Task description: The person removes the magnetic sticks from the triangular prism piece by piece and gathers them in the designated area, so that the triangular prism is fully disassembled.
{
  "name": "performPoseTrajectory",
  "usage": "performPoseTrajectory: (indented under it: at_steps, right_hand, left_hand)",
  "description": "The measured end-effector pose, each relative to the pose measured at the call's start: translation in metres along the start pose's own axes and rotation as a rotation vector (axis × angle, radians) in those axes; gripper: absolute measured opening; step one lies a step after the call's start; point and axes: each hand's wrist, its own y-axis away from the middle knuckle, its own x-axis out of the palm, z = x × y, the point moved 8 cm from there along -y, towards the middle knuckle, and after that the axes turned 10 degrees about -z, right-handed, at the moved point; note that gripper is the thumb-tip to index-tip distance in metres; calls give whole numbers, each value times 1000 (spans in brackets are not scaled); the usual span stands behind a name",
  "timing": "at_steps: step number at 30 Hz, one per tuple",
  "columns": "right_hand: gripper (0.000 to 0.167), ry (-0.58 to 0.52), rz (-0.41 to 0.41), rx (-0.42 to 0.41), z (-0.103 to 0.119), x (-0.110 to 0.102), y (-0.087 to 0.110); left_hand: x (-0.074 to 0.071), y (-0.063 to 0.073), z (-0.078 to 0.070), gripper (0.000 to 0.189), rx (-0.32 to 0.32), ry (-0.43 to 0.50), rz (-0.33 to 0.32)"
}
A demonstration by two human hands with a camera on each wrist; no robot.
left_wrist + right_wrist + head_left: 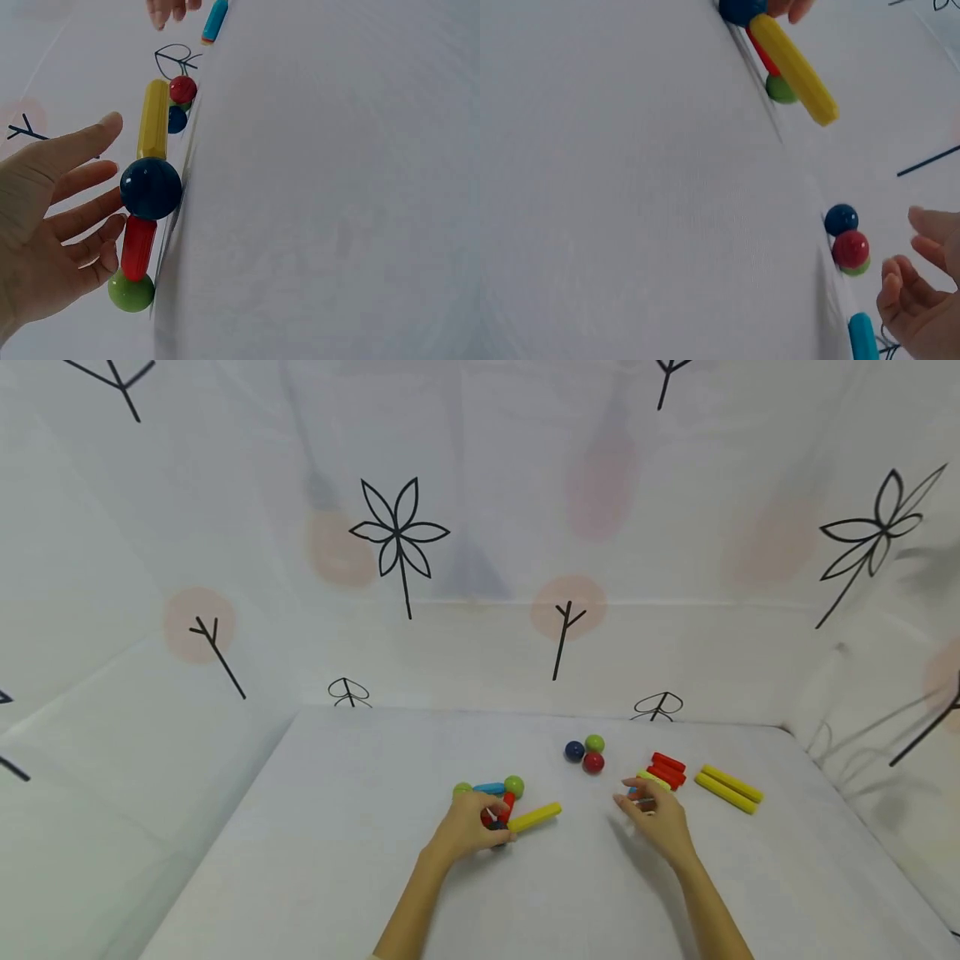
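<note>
On the white table, my left hand (467, 827) is beside a joined figure of balls and sticks. In the left wrist view its thumb and fingers are spread next to a dark blue ball (151, 187); whether a fingertip touches it is unclear. A yellow stick (535, 817) and a red stick (139, 247) join that ball. A light blue stick (490, 788) runs between two green balls (513, 787); the hand covers part of the figure. Nothing shows in my right hand (658, 822), its fingers loosely bent near a blue stick (862, 337).
Loose blue, green and red balls (593, 763) sit together behind the hands. Several red sticks (667, 770) lie beyond the right hand, with a yellow-green stick (654, 779) beside them. Two yellow sticks (727, 790) lie farther right. A patterned white cloth (480, 652) hangs behind the table.
</note>
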Motion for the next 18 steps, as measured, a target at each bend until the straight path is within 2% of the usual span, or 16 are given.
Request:
performPoseTrajectory:
  at_steps: [5,11,14,18]
  right_hand:
    - [43,-171,184,-25,26,31,8]
    - [44,-201,371,-97,46,62,20]
    - [42,-195,400,-142,50,70,23]
    - [40,-206,388,-140,50,74,24]
  left_hand:
    - [2,5,-5,41,19,-98,21]
    - [3,10,-8,37,46,-172,0]
    - [3,11,-7,33,57,-193,-7]
    - [3,13,-3,33,52,-185,-19]
